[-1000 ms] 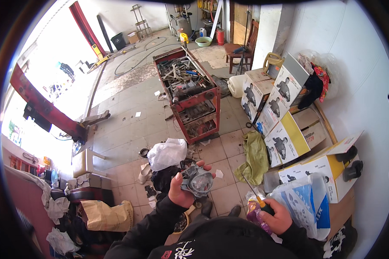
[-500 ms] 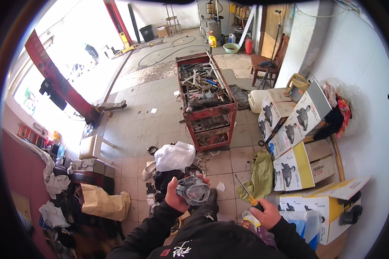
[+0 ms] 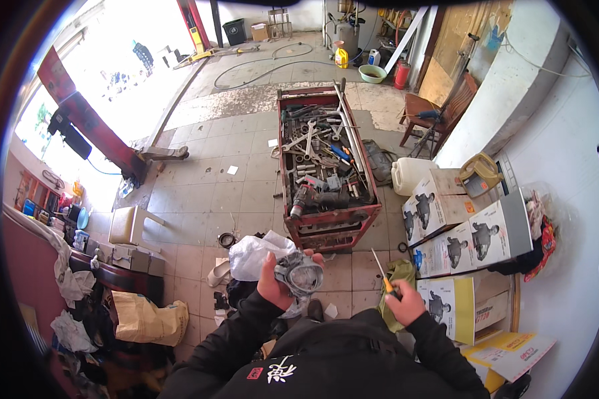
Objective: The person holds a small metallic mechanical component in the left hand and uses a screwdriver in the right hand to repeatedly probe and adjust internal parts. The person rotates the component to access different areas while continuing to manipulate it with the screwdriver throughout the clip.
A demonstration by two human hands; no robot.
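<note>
My left hand (image 3: 274,284) holds up a round grey metal part (image 3: 302,272), like a housing with a ring, its fingers curled round the far side. My right hand (image 3: 405,304) is closed on a screwdriver (image 3: 389,287) with a yellow and dark handle, its long shaft pointing up and forward. The two hands are apart, in front of my dark clothing. Beyond the part lies a white plastic bag (image 3: 253,256) on the floor, and an olive sack (image 3: 396,272) is behind the screwdriver.
A red tool cart (image 3: 333,236) full of wrenches stands just ahead. Stacked boxes (image 3: 446,243) line the right wall, beside a white canister (image 3: 409,174). A red lift post (image 3: 90,123), padded stool (image 3: 121,225) and paper sack (image 3: 150,319) are at left. A hose (image 3: 246,83) lies farther back.
My view has moved forward toward the tool cart, which now looks nearer. My right hand has come slightly higher and leftward in view, screwdriver still held; my left hand still holds the part.
</note>
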